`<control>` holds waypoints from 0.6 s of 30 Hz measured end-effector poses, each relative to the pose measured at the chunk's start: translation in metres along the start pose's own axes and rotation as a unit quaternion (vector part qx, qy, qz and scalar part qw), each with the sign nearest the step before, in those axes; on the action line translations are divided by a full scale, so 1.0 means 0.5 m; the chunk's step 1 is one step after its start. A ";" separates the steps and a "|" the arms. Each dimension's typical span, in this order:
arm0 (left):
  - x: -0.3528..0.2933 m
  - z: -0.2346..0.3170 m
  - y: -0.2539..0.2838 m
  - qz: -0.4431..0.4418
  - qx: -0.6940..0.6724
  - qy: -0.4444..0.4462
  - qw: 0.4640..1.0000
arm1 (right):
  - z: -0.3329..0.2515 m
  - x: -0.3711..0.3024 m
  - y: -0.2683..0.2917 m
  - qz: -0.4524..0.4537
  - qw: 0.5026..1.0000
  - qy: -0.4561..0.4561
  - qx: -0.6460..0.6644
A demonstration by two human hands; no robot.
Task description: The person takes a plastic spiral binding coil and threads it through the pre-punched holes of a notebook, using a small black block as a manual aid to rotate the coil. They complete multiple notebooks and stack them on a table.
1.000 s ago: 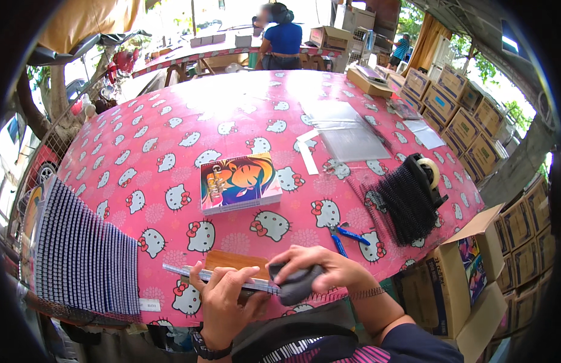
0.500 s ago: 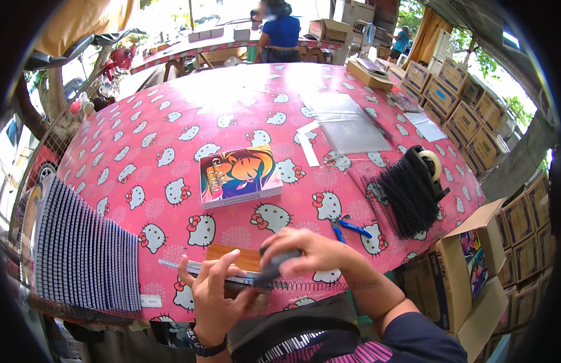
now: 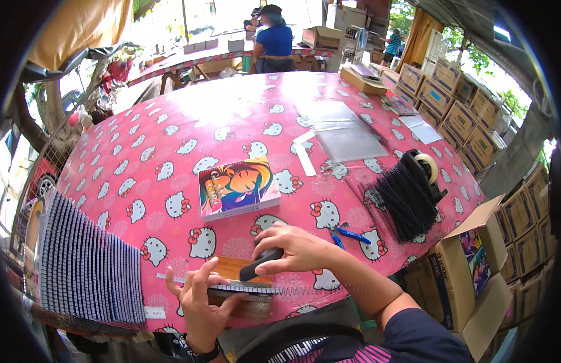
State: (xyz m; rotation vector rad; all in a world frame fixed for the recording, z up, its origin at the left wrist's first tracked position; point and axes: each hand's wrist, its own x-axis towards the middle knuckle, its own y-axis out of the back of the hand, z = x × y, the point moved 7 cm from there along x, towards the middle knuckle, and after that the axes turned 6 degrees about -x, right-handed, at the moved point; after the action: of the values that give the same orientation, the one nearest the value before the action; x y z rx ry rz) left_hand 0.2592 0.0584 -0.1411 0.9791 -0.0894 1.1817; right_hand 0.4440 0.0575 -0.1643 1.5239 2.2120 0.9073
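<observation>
Near the table's front edge, my left hand [image 3: 202, 299] pinches a thin notebook [image 3: 244, 289], thumb below and fingers above, at its punched edge. The notebook lies against a wooden block [image 3: 229, 266]. From the notebook's right end a black spiral binding coil [image 3: 320, 291] sticks out, passing under my right forearm. My right hand [image 3: 295, 247] is closed around a black hand-held tool [image 3: 261, 264], whose tip is over the block, just above the notebook edge; its exact kind is unclear. Beyond my hands sits a stack of notebooks with a colourful illustrated cover [image 3: 239, 187].
Many punched notebooks [image 3: 90, 260] fan out at left. Blue-handled pliers [image 3: 353, 235], a bundle of black coils [image 3: 401, 196] and a tape dispenser [image 3: 430, 172] lie right. Clear plastic sleeves [image 3: 347, 136] lie farther back. An open carton [image 3: 435, 281] stands right; people are beyond the table.
My right hand has moved up and slightly left with the black tool, away from the coil at the notebook's end. My left hand keeps hold of the notebook. The view has tilted slightly.
</observation>
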 end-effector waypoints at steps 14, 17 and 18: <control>-0.014 -0.077 0.056 0.062 0.002 0.001 0.998 | -0.038 0.030 -0.034 -0.005 0.987 0.064 0.149; -0.013 -0.072 0.049 0.054 0.001 0.005 0.999 | -0.046 0.027 -0.020 0.044 0.989 0.093 0.109; -0.011 -0.074 0.048 0.061 -0.012 0.016 0.998 | -0.066 0.022 -0.022 0.032 0.981 0.115 0.152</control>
State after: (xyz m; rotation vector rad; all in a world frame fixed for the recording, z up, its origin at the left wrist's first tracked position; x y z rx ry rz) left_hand 0.2223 0.0802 -0.1522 0.9437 -0.1380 1.3050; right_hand 0.4128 0.0540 -0.1456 1.7064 2.5787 0.8287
